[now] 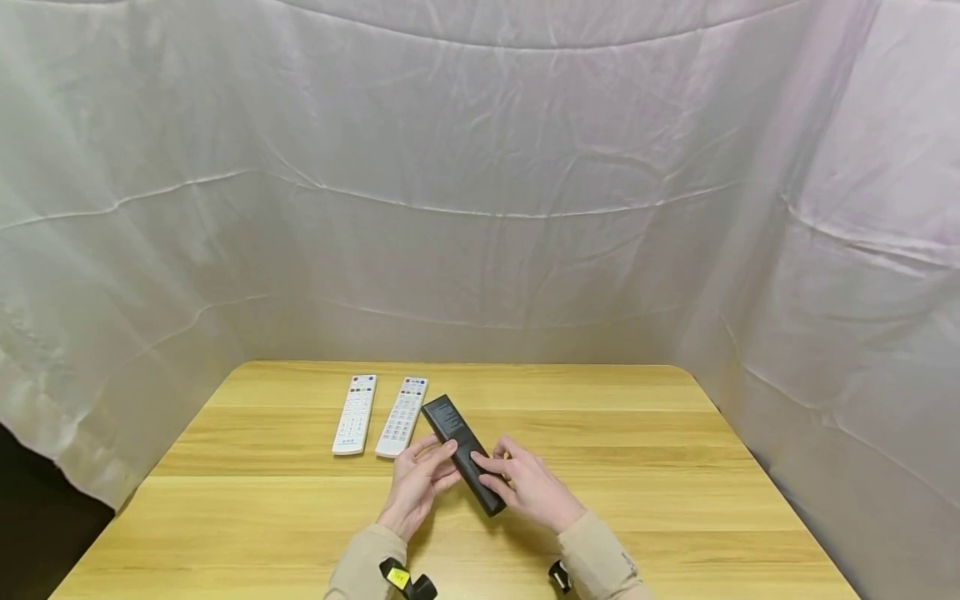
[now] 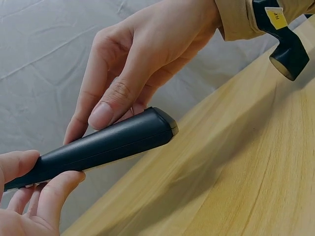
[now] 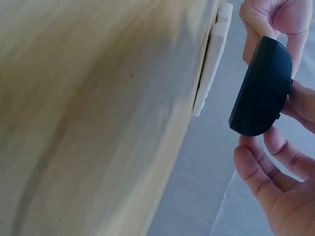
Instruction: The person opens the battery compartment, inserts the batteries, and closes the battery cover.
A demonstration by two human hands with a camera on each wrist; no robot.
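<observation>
Both hands hold a black remote control (image 1: 467, 454) above the table, its back face up and printed lettering near its far end. My left hand (image 1: 417, 487) grips its left side, with the thumb on top and the other fingers beneath. On the near half, my right hand (image 1: 528, 487) holds the right side, its thumb and index fingertip on the back face. The left wrist view shows the remote (image 2: 108, 140) side-on, between the left hand (image 2: 39, 206) and right hand (image 2: 142, 64). In the right wrist view, the remote's rounded end (image 3: 263, 88) shows two small nubs beside the fingers.
Two white remotes lie button side up on the wooden table (image 1: 675, 467): one (image 1: 355, 415) farther left, the other (image 1: 402, 417) just beyond the left hand. Pale grey curtains (image 1: 495, 250) hang around the back and sides. Each wrist wears a black device (image 1: 407, 579).
</observation>
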